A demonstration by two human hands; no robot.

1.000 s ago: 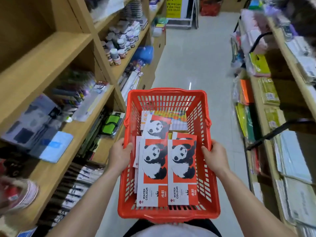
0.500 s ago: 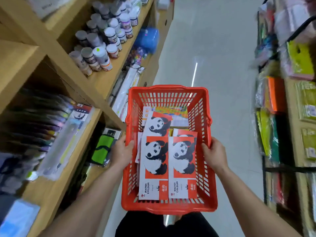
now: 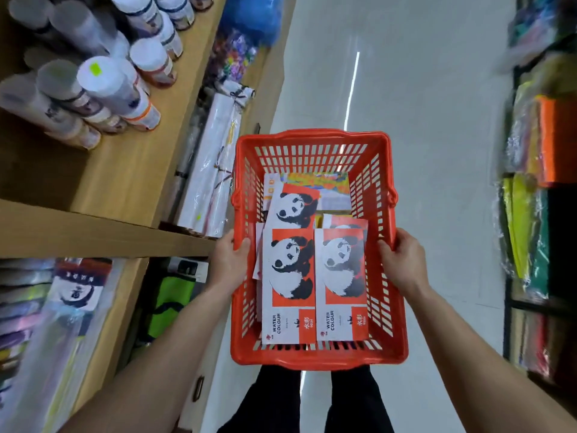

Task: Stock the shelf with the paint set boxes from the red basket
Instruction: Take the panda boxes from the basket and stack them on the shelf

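I hold a red plastic basket out in front of me over the aisle floor. My left hand grips its left rim and my right hand grips its right rim. Inside lie several flat paint set boxes printed with a panda on red and the words WATER COLOUR, two side by side on top, one on the right, others partly hidden beneath. A wooden shelf unit stands to my left.
Paint jars with white lids crowd the upper left shelf. Wrapped white rolls lean below it. More panda boxes sit on the lower left shelf. Coloured paper packs fill the rack on the right. The grey aisle floor runs ahead.
My view has tilted downward and moved forward along the aisle; the paint jars now sit close at upper left. Both hands keep the same grip on the basket.
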